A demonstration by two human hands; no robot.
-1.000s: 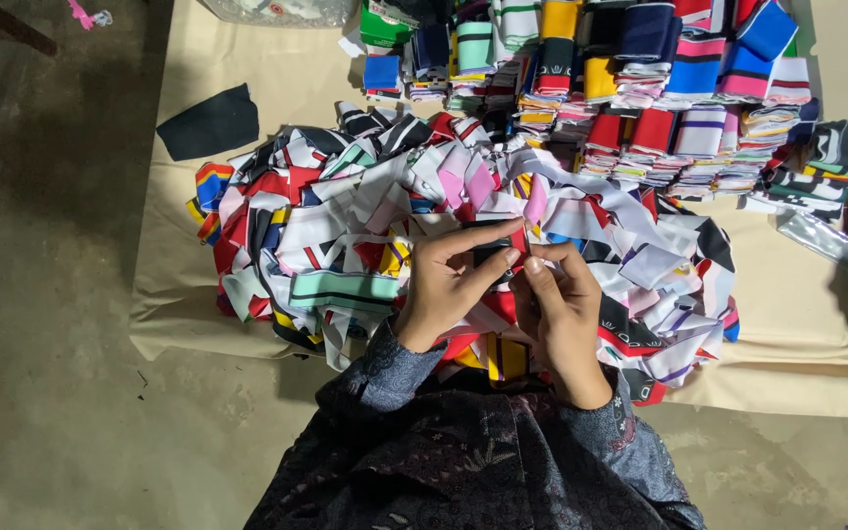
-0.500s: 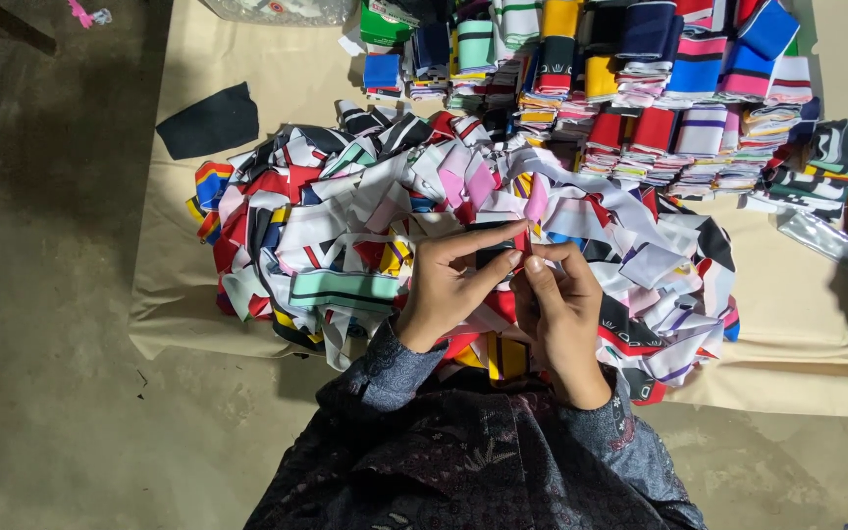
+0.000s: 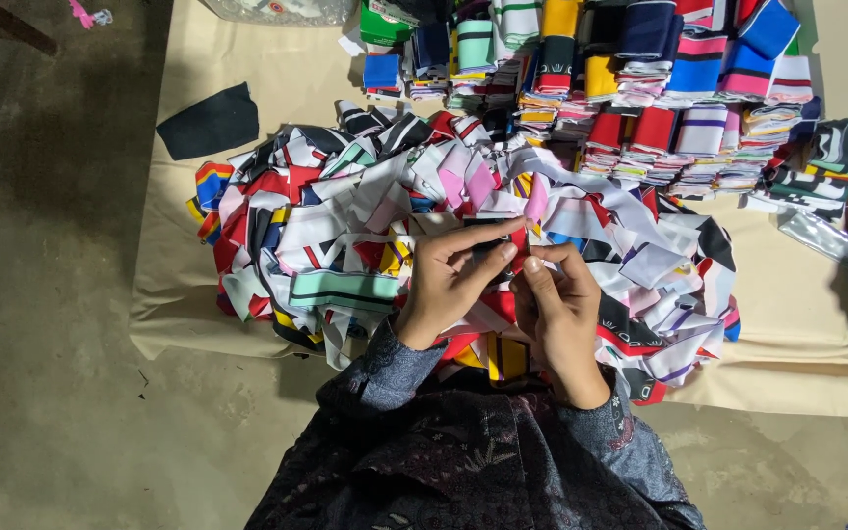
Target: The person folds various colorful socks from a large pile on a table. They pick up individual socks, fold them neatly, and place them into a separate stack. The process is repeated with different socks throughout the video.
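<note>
— So, which hand has the piece?

— Both. The left hand (image 3: 449,285) and the right hand (image 3: 561,314) meet over the middle of the loose heap of fabric strips (image 3: 345,226). The fingers (image 3: 488,236) of each are pinched together on a small red strip (image 3: 519,242), which stands up between the fingertips, just above the heap.

— What stage would you call it?

— By my reading, one strip is being picked out and straightened or checked at its end; it is lifted clear of the pile but not laid anywhere. How long it runs below the hands, I cannot tell.

— And around them?

— Folded stacks of strips (image 3: 640,98) sit in rows beyond the heap, sorted by colour, all on a beige sheet (image 3: 787,294) spread over the floor (image 3: 51,344). A black fabric piece (image 3: 210,121) lies apart at the left.

— What would any further move need?

— A firm pinch, I think, and a slow pull, since neighbouring strips overlap and could drag along.
</note>
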